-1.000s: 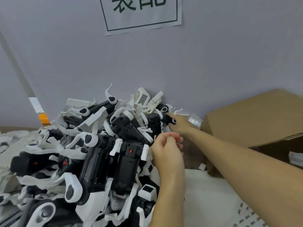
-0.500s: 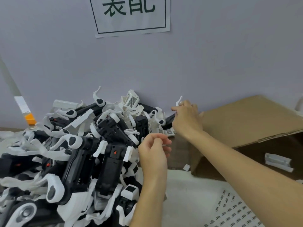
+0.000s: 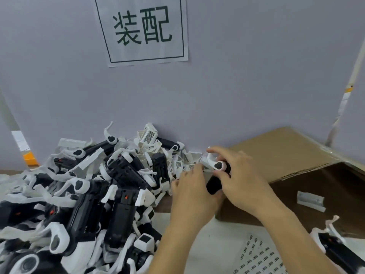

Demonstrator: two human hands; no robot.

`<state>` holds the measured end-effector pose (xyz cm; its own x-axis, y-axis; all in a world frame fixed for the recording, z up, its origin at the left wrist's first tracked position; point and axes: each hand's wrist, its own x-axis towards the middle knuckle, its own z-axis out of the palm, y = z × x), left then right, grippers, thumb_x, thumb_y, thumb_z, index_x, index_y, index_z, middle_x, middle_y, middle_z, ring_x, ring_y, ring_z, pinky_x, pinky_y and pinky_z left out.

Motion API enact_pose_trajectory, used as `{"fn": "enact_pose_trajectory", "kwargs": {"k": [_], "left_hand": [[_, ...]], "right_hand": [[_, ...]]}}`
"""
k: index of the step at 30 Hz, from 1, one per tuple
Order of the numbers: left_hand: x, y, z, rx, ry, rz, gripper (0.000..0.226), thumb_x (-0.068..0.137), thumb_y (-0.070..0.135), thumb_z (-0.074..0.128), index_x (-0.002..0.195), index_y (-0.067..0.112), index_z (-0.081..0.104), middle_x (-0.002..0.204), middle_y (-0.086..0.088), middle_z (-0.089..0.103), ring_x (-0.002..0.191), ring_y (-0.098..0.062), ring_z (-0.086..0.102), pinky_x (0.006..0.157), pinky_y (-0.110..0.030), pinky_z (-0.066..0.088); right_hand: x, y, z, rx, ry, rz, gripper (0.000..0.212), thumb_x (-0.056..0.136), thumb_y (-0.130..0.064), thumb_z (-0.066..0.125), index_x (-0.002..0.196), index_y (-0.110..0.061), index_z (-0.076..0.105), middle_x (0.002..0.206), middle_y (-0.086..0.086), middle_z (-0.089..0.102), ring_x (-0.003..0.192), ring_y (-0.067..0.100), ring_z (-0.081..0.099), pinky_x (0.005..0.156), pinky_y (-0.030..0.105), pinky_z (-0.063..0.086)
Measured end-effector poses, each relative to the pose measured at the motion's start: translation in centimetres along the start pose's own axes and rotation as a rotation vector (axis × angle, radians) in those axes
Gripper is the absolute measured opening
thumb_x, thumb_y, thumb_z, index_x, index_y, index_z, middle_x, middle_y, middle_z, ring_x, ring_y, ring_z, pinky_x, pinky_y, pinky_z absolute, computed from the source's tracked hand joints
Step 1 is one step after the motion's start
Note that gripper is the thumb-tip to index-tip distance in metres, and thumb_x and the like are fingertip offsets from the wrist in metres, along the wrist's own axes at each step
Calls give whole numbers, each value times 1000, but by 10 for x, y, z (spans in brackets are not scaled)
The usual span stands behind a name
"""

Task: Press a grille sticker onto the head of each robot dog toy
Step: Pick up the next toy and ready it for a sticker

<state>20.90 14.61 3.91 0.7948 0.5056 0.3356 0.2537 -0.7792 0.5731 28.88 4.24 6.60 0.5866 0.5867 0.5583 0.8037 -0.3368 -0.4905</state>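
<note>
Both hands now together on one robot dog toy [image 3: 216,175] pulled off the pile [image 3: 94,190]: right hand [image 3: 240,180] clamps its body, left hand [image 3: 192,187] pinches at its head, 9 o'clock side (sticker itself not visible). Next: press grille flat.

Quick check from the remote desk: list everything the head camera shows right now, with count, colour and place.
held robot dog toy: one, black and white, between both hands, in front of the box
toy pile: many, too tangled to count, black and white, left half of the table against the wall
cardboard box: one, brown, right, open side toward the camera
white part: one, inside the box
sticker sheet: one, white with dark grille stickers, bottom right of centre
lone toy: one, black and white, bottom right edge
wall sign: one, white with green characters, top centre
left hand: touches the held toy; grip unclear
right hand: grips the held toy
</note>
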Motion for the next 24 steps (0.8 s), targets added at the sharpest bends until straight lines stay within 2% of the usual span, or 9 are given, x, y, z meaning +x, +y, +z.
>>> {"fn": "enact_pose_trajectory", "kwargs": {"k": [3,4,6,10,14,17,19,21,24], "left_hand": [[2,4,-11,-72,-103,27,20,85,34,66,83,32,46,79,12,60,76,-12,60,72,-32,48],[1,3,-14,-101,-119,41,22,86,31,65,77,31,45,74,10,59,65,-10,57,59,-30,45],[-1,-1,-18,-178,-154,65,21,87,26,64,76,30,47,67,8,56,54,-8,50,52,-28,39],[-9,-6,-19,-536,-181,-20,8,93,23,68,91,26,61,70,6,66,63,-16,63,62,-36,52],[-13,0,-22,-966,-160,-174,17,94,23,69,109,16,67,90,-7,77,87,-25,75,83,-43,61],[-10,3,-27,-1281,-175,-319,39,88,32,66,119,9,64,98,-15,76,88,-29,74,79,-46,58],[-8,2,-30,-1452,-199,-409,55,80,42,63,125,10,64,112,-19,74,100,-32,73,86,-47,58],[-8,2,-34,-1509,-214,-446,62,78,49,61,125,9,66,114,-18,74,102,-32,74,78,-45,62],[-10,4,-36,-1545,-201,-456,64,77,53,60,123,9,67,112,-16,75,97,-30,75,69,-42,63]], "right_hand": [[-8,-4,-3,150,31,-39,49,90,-14,70,129,-43,59,92,-23,62,96,3,54,81,13,40],[-10,-5,-2,187,43,-49,50,89,-14,71,127,-44,60,96,-23,63,96,2,55,80,9,39],[-14,-8,-2,274,61,-53,50,88,-13,74,123,-48,61,102,-28,62,99,1,58,81,8,42],[-14,-10,-4,522,109,-11,44,91,-20,73,122,-48,60,111,-24,65,111,-2,61,90,12,49],[-14,-11,-7,624,124,116,33,98,-24,62,126,-40,57,109,-15,65,101,-7,62,71,8,52],[-16,-13,-9,579,35,195,24,100,-33,58,123,-39,59,107,-16,69,96,-6,67,76,14,56],[-21,-16,-8,520,-41,155,16,97,-43,56,112,-43,61,100,-26,71,97,-12,65,79,6,50],[-27,-26,-9,501,-107,85,7,95,-49,58,98,-55,61,97,-42,65,97,-18,61,75,-1,44],[-36,-34,-4,426,-155,18,30,87,-45,69,100,-67,54,102,-33,64,99,-13,60,74,0,42]]}}
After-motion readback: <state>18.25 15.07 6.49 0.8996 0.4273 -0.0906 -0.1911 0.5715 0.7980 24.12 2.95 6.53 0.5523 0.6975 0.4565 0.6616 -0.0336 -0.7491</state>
